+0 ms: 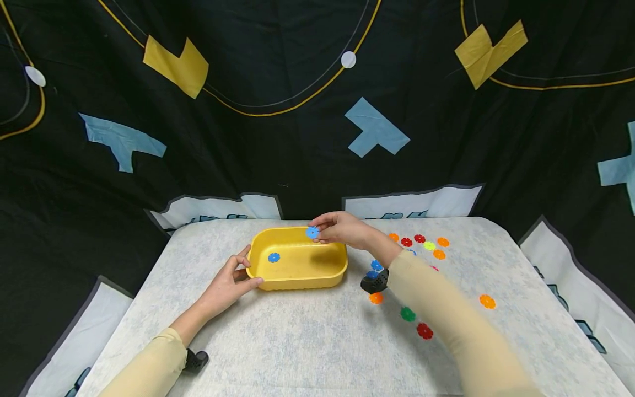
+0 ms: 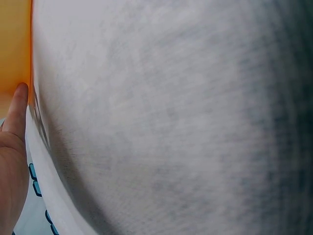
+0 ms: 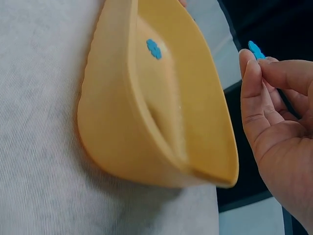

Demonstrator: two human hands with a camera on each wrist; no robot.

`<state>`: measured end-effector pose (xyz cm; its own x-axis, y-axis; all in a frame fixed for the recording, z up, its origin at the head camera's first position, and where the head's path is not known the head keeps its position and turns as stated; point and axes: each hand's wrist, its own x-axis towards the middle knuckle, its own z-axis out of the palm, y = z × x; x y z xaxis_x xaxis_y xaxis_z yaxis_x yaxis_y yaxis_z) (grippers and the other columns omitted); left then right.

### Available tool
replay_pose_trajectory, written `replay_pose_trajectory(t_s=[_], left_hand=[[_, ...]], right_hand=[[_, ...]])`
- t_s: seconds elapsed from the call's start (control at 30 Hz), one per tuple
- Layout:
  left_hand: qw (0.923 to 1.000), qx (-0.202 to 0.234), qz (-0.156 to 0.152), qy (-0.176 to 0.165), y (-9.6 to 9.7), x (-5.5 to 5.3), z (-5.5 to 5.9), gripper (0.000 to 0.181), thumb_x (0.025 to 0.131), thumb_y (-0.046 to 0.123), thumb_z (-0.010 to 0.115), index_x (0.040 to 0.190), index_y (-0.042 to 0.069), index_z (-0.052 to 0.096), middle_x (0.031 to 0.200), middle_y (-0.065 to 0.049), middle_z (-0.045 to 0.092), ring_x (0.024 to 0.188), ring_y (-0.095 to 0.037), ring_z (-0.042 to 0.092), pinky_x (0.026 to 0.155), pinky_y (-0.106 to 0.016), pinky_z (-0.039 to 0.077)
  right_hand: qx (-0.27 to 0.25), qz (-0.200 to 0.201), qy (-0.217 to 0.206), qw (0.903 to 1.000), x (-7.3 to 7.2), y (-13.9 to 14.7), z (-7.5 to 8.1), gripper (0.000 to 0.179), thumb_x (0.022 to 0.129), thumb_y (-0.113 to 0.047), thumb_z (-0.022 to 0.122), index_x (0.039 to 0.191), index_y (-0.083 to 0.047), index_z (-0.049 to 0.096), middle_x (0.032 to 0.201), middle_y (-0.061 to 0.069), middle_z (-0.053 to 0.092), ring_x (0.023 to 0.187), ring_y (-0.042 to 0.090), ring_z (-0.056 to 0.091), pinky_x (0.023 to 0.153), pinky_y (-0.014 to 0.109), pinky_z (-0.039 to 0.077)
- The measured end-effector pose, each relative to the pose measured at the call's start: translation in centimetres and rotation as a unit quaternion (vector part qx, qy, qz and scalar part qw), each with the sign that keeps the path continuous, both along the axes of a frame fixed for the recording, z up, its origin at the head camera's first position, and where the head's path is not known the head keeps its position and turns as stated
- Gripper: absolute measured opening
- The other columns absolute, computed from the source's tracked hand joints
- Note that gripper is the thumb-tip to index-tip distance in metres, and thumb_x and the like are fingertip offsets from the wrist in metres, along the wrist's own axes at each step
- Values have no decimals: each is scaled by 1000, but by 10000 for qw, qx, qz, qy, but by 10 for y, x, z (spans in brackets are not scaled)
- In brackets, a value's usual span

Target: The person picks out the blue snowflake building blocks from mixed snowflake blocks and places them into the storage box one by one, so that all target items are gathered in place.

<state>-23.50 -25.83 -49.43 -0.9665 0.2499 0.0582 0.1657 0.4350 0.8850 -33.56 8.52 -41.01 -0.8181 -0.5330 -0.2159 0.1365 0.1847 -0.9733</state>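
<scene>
A yellow plastic basin (image 1: 297, 284) sits on the table, with one blue flower-shaped disc (image 1: 274, 257) lying on its floor toward the left. My left hand (image 1: 229, 285) grips the basin's left end, its thumb along the near side and its fingers at the far corner. Above the basin's far right rim, my right hand (image 1: 344, 229) pinches another blue flower-shaped disc (image 1: 312, 232) between thumb and fingertips. The right wrist view also has this held disc (image 3: 255, 50) at the fingertips, apart from the basin. Most of the left hand's fingers are out of the left wrist view.
Right of the basin, several loose flower discs lie scattered: orange (image 1: 488, 301), red (image 1: 424, 331), green (image 1: 408, 314), yellow-green (image 1: 429, 245) and blue (image 1: 377, 266). My right forearm partly covers that area. A black cloth (image 1: 278, 165) hangs behind the table (image 1: 297, 342).
</scene>
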Motion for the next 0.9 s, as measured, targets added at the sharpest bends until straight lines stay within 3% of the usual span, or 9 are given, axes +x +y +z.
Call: replay_pose_trajectory(t_s=[0.13, 0.3, 0.37, 0.6, 0.9], left_hand=[[10000, -50, 17, -43, 2, 2, 4, 55, 94, 32, 78, 120, 2, 40, 171, -3, 13, 129, -39, 57, 91, -16, 49], [9999, -46, -29, -99, 10, 14, 25, 51, 95, 25, 77, 118, -2, 39, 170, -12, 14, 130, -45, 55, 92, -21, 51], [9999, -40, -59, -88, 10, 14, 26, 50, 95, 25, 76, 117, -2, 39, 170, -15, 13, 129, -46, 55, 91, -21, 52], [10000, -12, -13, -15, 2, 2, 2, 48, 95, 28, 76, 118, 5, 40, 171, -6, 13, 130, -38, 56, 97, -27, 52], [10000, -12, -35, -80, 0, 0, 1, 49, 95, 29, 76, 119, 6, 40, 171, -1, 14, 131, -35, 56, 103, -38, 49]], right_hand=[[-55, 133, 24, 9999, -3, -12, 0, 32, 97, 3, 67, 128, -4, 67, 116, 15, 63, 101, 27, 68, 106, 52, 48], [-36, 217, 83, 9997, -2, -27, 2, 32, 97, 4, 66, 127, -4, 67, 116, 15, 63, 96, 24, 68, 106, 52, 48], [-60, 238, 81, 9997, -1, -33, 2, 32, 96, 5, 67, 127, -3, 68, 115, 16, 63, 95, 24, 68, 107, 52, 47], [-195, 372, 39, 9991, -1, -47, -1, 31, 96, 5, 66, 127, -1, 67, 112, 16, 62, 109, 39, 64, 109, 56, 44], [-197, 267, -93, 9994, -3, -60, -9, 30, 96, 6, 66, 125, 0, 68, 107, 14, 63, 115, 45, 62, 107, 54, 46]])
